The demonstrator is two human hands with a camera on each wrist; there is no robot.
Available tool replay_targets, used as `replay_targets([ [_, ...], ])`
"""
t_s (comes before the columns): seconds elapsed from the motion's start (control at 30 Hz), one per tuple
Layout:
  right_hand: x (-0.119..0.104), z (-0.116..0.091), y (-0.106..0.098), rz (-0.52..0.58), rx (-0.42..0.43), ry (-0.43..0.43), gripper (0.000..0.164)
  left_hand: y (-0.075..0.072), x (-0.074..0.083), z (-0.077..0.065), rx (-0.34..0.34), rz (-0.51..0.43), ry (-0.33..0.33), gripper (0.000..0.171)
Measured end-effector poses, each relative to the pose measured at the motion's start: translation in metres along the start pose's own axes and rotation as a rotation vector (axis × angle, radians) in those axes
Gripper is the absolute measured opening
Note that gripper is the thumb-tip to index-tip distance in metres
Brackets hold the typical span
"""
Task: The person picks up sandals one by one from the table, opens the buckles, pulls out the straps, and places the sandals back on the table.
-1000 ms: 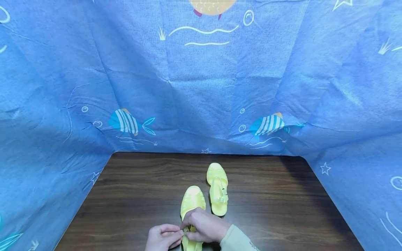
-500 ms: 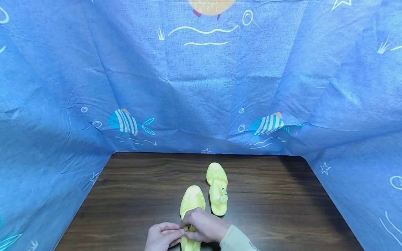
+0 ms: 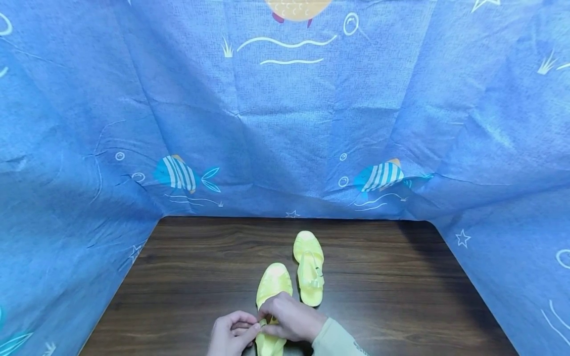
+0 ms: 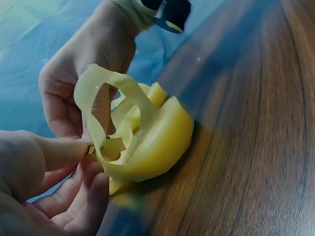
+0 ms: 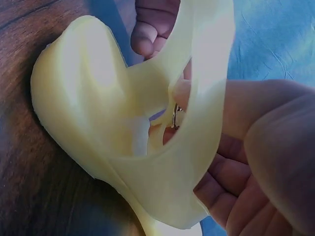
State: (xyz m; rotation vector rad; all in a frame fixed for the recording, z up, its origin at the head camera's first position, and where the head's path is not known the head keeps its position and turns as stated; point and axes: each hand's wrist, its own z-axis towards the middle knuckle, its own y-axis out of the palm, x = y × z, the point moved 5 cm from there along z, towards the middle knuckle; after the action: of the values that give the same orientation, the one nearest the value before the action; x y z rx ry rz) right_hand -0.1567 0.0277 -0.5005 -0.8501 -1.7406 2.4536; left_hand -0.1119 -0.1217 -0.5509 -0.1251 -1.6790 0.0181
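Observation:
A yellow sandal lies toe away on the dark table, its heel end running off the bottom of the head view. My left hand is at its left side, thumb and fingertips pinching the ankle strap near the buckle. From the right, my right hand reaches over the sandal and pinches the strap at the same spot. A small metal buckle shows between the fingers in the right wrist view. The heel strap stands up in a loop in the left wrist view. Fingers partly hide the strap's end.
The matching yellow sandal lies farther back and to the right, its strap and buckle visible. Under both is a dark wood-grain table. A blue cloth printed with fish hangs behind and along both sides.
The left hand's fingers have shifted slightly at the strap and its index finger has lifted a little. The right hand stays nearly in place. The far sandal has not moved.

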Motion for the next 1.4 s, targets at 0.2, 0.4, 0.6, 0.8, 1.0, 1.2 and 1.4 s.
replay_targets([
  [0.2,0.002,-0.001,-0.002,-0.014,0.030,-0.005,0.011,-0.001,0.014,-0.005,0.149,0.368,0.495,0.015],
  [0.4,0.003,0.000,-0.001,-0.005,0.018,0.007,0.007,0.003,0.018,-0.004,0.164,0.464,0.825,0.031],
  [0.6,0.003,0.001,0.000,0.039,-0.009,0.045,0.015,0.008,0.014,-0.003,0.211,0.503,0.783,0.036],
  [0.8,0.004,0.002,0.003,0.054,-0.029,0.062,0.016,0.011,0.010,-0.004,0.296,0.532,0.786,0.032],
  [1.0,0.004,0.002,0.004,0.035,-0.032,0.069,0.017,0.012,0.011,-0.002,0.260,0.539,0.788,0.028],
  [1.2,0.003,0.001,0.003,0.017,0.012,0.053,0.015,0.004,0.009,-0.001,0.142,0.387,0.551,0.019],
  [1.4,-0.001,-0.002,0.000,-0.065,0.058,0.021,0.015,0.000,0.009,0.002,-0.007,0.287,0.371,0.009],
])
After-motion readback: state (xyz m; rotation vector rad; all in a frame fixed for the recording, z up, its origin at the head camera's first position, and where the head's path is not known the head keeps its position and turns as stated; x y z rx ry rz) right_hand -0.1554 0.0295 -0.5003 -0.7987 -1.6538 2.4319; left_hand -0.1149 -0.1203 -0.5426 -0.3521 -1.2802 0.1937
